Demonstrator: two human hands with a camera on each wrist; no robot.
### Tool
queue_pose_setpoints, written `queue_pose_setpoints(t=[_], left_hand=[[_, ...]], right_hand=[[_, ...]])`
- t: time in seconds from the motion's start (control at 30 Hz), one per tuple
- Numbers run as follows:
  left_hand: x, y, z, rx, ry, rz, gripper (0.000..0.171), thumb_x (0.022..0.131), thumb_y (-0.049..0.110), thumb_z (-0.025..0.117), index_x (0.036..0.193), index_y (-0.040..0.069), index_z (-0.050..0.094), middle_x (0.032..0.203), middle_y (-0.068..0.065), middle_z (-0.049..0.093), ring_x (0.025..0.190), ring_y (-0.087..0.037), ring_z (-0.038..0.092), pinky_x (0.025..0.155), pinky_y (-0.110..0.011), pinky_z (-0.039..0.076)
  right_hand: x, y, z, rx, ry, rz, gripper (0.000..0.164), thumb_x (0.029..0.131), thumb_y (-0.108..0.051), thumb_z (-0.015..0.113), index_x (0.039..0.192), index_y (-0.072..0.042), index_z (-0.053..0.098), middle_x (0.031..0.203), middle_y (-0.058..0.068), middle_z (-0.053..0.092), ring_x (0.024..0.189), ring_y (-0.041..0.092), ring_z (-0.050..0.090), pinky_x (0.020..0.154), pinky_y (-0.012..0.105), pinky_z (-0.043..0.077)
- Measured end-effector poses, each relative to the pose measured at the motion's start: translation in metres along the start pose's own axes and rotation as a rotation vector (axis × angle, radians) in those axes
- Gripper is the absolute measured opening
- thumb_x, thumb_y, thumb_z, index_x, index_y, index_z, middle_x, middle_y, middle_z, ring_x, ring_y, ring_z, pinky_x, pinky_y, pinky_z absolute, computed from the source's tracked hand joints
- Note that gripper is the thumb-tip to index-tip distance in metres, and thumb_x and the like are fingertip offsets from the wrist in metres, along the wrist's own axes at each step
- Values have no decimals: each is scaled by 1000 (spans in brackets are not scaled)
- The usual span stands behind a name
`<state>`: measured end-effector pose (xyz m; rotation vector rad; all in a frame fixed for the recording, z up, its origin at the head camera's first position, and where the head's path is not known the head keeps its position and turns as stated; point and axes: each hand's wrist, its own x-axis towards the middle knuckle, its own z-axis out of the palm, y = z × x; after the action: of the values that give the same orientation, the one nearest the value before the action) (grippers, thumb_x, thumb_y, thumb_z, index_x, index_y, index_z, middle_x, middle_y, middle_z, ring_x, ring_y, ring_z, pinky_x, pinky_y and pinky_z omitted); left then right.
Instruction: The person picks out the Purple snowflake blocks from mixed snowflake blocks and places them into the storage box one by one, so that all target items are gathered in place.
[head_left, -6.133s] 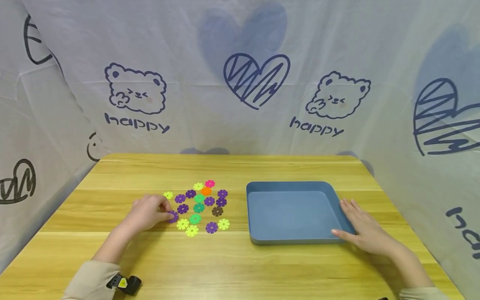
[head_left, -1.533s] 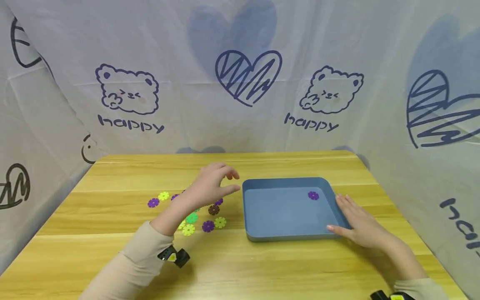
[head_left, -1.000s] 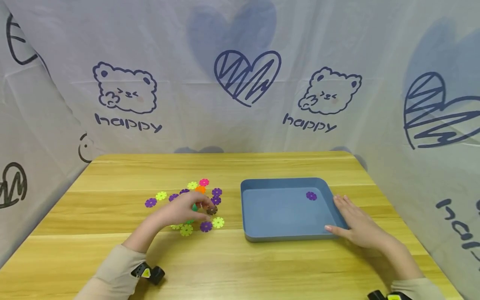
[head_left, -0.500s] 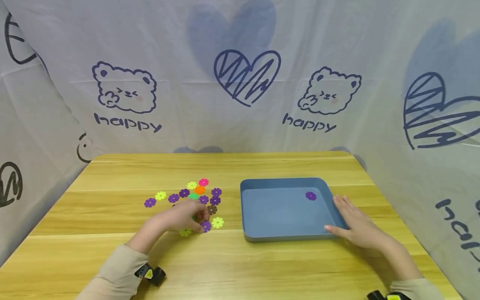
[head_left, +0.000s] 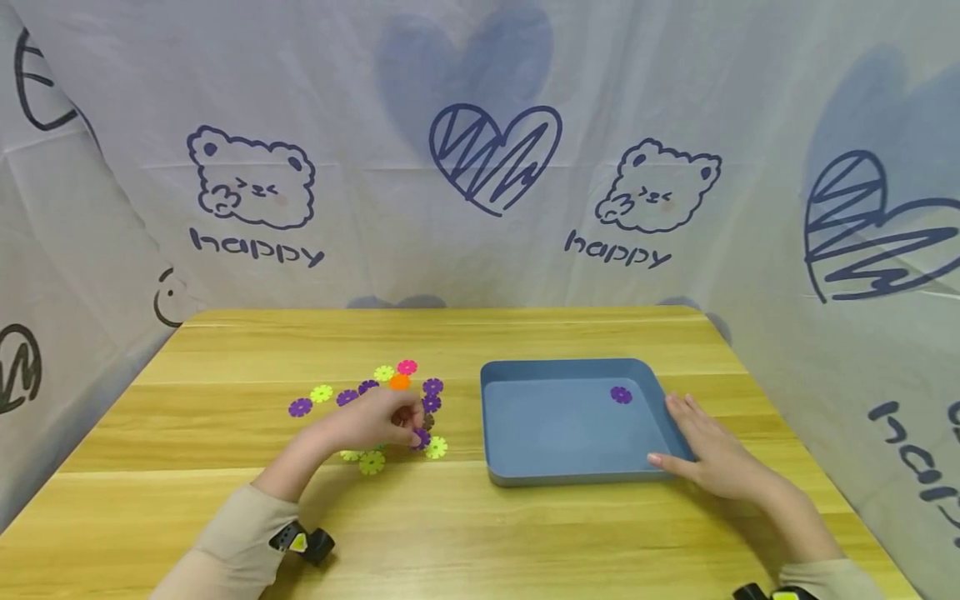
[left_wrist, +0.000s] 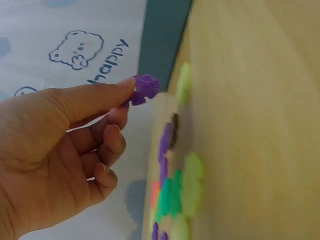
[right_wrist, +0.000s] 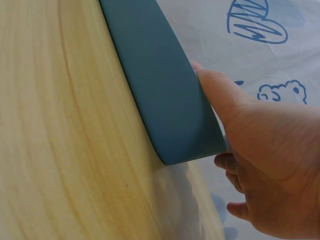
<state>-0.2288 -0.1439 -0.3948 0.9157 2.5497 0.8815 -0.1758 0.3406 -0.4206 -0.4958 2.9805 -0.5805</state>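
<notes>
In the head view my left hand point(head_left: 363, 421) is over the cluster of snowflake discs, pinching a purple snowflake disc point(head_left: 422, 438) between thumb and index finger. The left wrist view shows this purple disc point(left_wrist: 146, 88) lifted off the table, the other fingers curled behind. My right hand point(head_left: 723, 458) rests against the right side of a blue tray point(head_left: 555, 433), fingers fairly straight along the wall and thumb on the near rim. Inside the tray lies one purple snowflake disc point(head_left: 621, 395). The hand hides part of the cluster.
Loose discs lie left of the tray, among them a pink disc point(head_left: 407, 367), an orange disc point(head_left: 400, 382) and a yellow-green disc point(head_left: 372, 462). A purple disc point(head_left: 300, 407) sits at the far left. A printed curtain point(head_left: 360, 192) hangs behind the wooden table point(head_left: 480, 533).
A purple disc has appeared in the tray since the oldest frame. My left hand came back from beside the tray to the cluster and picked up a near purple disc. My right hand stayed.
</notes>
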Motion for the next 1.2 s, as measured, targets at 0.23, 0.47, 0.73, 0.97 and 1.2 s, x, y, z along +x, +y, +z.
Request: queue_pose_setpoints(t=[0.23, 0.47, 0.73, 0.97, 1.2], left_hand=[[23, 24, -10, -60, 67, 96, 11, 90, 15, 69, 91, 13, 58, 75, 3, 55, 69, -10, 51, 64, -24, 46], [57, 55, -12, -120, 142, 139, 12, 90, 21, 70, 93, 15, 60, 80, 2, 57, 76, -14, 54, 69, -26, 46], [109, 78, 4, -335, 256, 87, 14, 88, 22, 72, 93, 12, 63, 83, 0, 61, 77, -13, 54, 66, -23, 45], [151, 91, 35, -570, 238, -25, 15, 89, 20, 72, 94, 8, 65, 80, 0, 60, 75, -13, 54, 80, -39, 52], [176, 96, 58, -559, 234, -163, 14, 88, 22, 73, 92, 10, 68, 84, -1, 65, 93, -33, 65, 87, -44, 52]], right_hand=[[-2, 0, 1, 3, 5, 2, 97, 89, -50, 63, 152, 7, 16, 157, 31, 18, 146, 51, 11, 108, 72, 17], [-1, 1, 2, -3, 8, 3, 97, 89, -50, 64, 152, 7, 16, 157, 32, 18, 146, 51, 11, 109, 71, 17], [-1, 1, 1, -2, 5, 8, 97, 89, -50, 64, 151, 8, 17, 157, 32, 18, 145, 51, 11, 108, 72, 17], [-2, 0, 1, 2, 9, 6, 97, 89, -49, 64, 152, 7, 16, 156, 32, 18, 145, 51, 11, 108, 72, 17], [-1, -2, 1, 4, 7, 15, 97, 89, -50, 64, 152, 7, 16, 156, 32, 18, 145, 51, 11, 109, 71, 16]])
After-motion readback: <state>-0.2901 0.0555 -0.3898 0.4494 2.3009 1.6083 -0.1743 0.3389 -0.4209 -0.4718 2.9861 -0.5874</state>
